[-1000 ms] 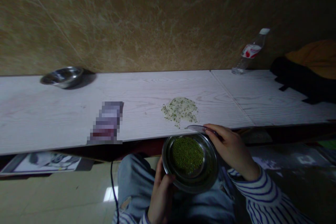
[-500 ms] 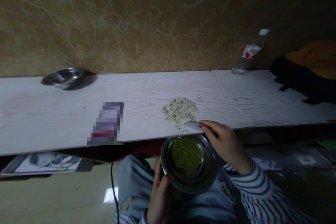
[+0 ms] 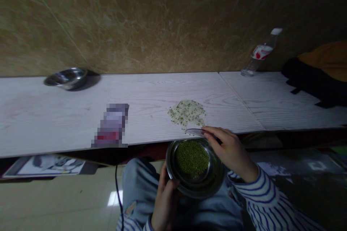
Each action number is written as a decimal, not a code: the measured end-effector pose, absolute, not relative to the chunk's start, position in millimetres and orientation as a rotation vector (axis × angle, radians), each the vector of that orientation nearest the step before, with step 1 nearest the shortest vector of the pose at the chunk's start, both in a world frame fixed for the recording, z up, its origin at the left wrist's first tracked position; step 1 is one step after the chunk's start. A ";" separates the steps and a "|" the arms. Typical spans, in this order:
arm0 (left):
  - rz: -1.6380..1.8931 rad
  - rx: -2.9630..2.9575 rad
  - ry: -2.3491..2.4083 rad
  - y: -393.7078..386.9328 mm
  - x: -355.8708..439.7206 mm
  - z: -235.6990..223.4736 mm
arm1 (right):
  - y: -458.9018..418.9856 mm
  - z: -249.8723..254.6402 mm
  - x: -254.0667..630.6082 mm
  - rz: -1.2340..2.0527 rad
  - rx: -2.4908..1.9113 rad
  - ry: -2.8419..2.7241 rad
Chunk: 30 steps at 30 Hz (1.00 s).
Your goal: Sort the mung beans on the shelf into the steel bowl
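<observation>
While my left hand (image 3: pixel 166 200) grasps a metal bowl (image 3: pixel 215 184) of green beans (image 3: pixel 192 158) just below the near edge of the tabletop (image 3: pixel 146 90), my right hand (image 3: pixel 233 151) pinches a blade-like tool (image 3: pixel 193 131) beside scattered pale-and-green grains (image 3: pixel 187 111); I judge keeping the tool low and the bowl level best against spills.

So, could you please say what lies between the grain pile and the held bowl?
Head view: a utensil in the right hand, stray grains and the table edge.

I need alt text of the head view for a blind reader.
The left hand holds a metal bowl of mung beans at the edge of a white table; the right hand holds a slim utensil beside scattered white and green grains.
</observation>
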<state>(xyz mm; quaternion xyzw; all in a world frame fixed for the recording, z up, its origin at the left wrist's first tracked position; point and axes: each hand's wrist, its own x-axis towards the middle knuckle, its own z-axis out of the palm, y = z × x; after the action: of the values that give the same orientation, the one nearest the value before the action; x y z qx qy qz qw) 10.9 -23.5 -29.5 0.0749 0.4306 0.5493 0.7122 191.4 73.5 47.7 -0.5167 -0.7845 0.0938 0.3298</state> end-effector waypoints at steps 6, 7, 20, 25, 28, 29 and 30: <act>1.238 0.162 0.943 -24.1 11.0 -29.0 | 74.8 48.7 187.5 0.257 -1.342 -2.069; 1.232 0.157 0.950 -24.2 10.9 -29.1 | 75.2 48.6 186.5 0.256 -1.341 -2.070; 1.236 0.146 0.956 -24.4 11.0 -32.8 | 85.0 44.3 195.1 0.262 -1.399 -1.959; 1.229 0.162 0.950 -23.4 11.5 -31.2 | 87.4 44.5 192.2 0.261 -1.387 -1.987; 1.236 0.146 0.962 -23.5 11.8 -31.5 | 87.1 45.5 189.9 0.261 -1.369 -2.015; 1.239 0.141 0.967 -23.7 11.7 -31.9 | 86.5 46.0 189.7 0.264 -1.366 -2.022; 1.240 0.137 0.973 -23.9 11.7 -32.4 | 85.7 46.5 190.0 0.270 -1.364 -2.024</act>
<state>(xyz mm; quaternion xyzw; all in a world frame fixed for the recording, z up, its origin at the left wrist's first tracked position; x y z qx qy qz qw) 11.7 -23.9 -32.4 0.0614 0.4373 0.5573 0.7031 190.0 85.7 46.5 -0.5232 -0.7763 0.1035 0.3361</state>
